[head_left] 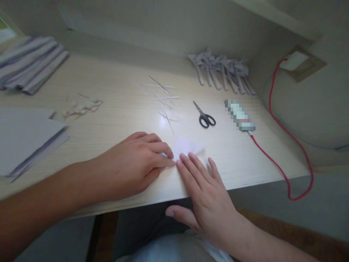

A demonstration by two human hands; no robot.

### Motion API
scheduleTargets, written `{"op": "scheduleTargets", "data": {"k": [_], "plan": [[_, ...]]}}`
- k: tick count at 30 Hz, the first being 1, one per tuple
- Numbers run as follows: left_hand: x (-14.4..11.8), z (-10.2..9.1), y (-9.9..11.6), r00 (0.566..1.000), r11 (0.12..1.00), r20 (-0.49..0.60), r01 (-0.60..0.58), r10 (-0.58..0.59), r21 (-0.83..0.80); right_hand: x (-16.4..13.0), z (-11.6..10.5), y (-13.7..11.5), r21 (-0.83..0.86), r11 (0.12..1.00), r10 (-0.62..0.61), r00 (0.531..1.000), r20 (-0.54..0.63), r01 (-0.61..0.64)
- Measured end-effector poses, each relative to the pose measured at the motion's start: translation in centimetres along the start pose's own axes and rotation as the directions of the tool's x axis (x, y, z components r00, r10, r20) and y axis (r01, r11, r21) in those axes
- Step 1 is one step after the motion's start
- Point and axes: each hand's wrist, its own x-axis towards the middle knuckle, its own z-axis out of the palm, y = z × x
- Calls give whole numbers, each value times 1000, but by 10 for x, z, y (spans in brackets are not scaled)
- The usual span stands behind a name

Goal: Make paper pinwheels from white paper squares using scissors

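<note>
Close to the table's front edge lies a small folded piece of white paper (185, 145), a pointed corner showing to the right. My left hand (136, 163) covers its left part, fingers bent together with their tips pressed onto the paper; the thumb is mostly hidden. My right hand (203, 185) lies with fingers stretched out, the tips on the paper's lower edge beside the left fingertips, and the thumb spread out past the table edge. Beyond the paper are thin white strips and sticks (165, 98). A pair of scissors (204, 116) with black handles rests behind and to the right.
Several paper pinwheel-like pieces with rolled stems (220, 69) lie at the back right. A blurred-out phone (241, 115) has a red cable (272, 160) running to the wall. On the left are rolled paper tubes (32, 65), a paper stack (27, 138) and small whitish bits (81, 107).
</note>
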Motion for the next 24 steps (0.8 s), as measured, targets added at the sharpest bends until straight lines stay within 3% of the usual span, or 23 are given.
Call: {"op": "scheduleTargets", "data": {"k": [5,10,21,24], "plan": [[-6,3,4,999,999,-14,32,-31,16,-4,1,13,-1,992,124,992,-6,-124],[-21,15,16,990,996,-111,90,-86,30,-7,2,25,16,977,215,976,-40,-214],[-45,48,62,925,952,-261,300,-275,60,-9,9,27,111,975,208,965,-162,-191],[-46,53,75,888,949,-359,315,-286,24,-18,11,25,153,978,175,956,-233,-142]]}}
